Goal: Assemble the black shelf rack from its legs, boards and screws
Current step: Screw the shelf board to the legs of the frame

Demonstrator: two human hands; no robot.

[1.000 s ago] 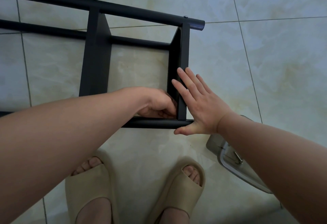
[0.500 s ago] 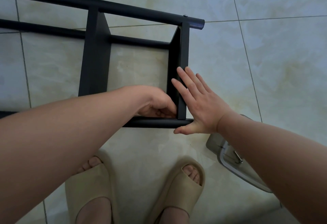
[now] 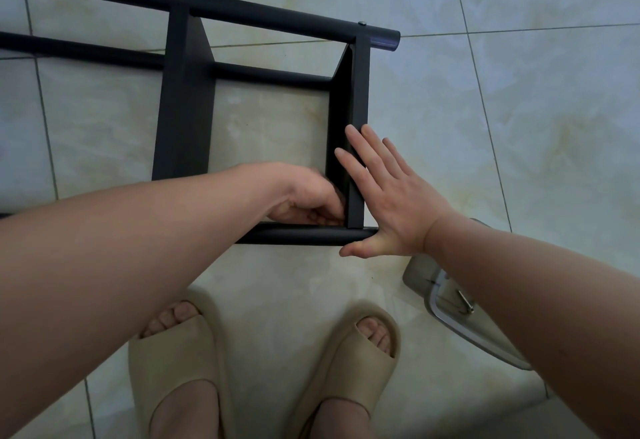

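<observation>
One board [image 3: 360,92] separates curled left hand [image 3: 304,200] from flat right hand [image 3: 394,203].

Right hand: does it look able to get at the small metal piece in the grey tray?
Probably yes. The right hand holds nothing, lying flat against the end board; the grey tray sits open beneath that forearm, the small metal piece uncovered. It would have to leave the board.

no readable text, labels or numbers
</observation>
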